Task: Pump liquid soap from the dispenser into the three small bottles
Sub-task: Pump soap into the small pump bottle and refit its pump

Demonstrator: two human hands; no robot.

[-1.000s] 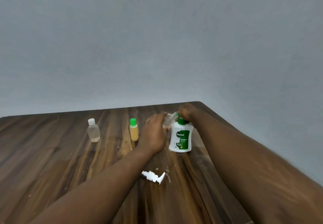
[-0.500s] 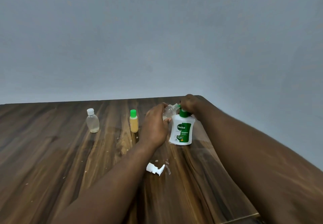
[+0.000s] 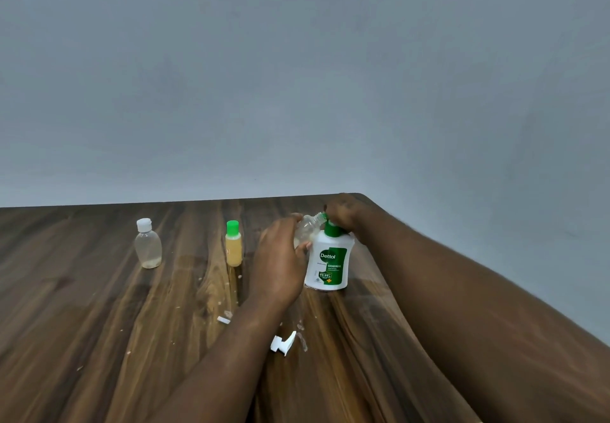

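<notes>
Nearest me a white cap (image 3: 283, 343) lies loose on the table (image 3: 99, 340). My left hand (image 3: 279, 257) wraps a tipped clear bottle (image 3: 305, 229), its mouth at the spout to catch soap. My right hand (image 3: 343, 213) presses the soap dispenser (image 3: 328, 264); fingers curled on top. Two capped bottles (image 3: 233, 242) wait left.

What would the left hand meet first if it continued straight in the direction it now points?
Probably the Dettol dispenser: the left hand holds a clear small bottle and points toward it. Depth is unclear.
</notes>
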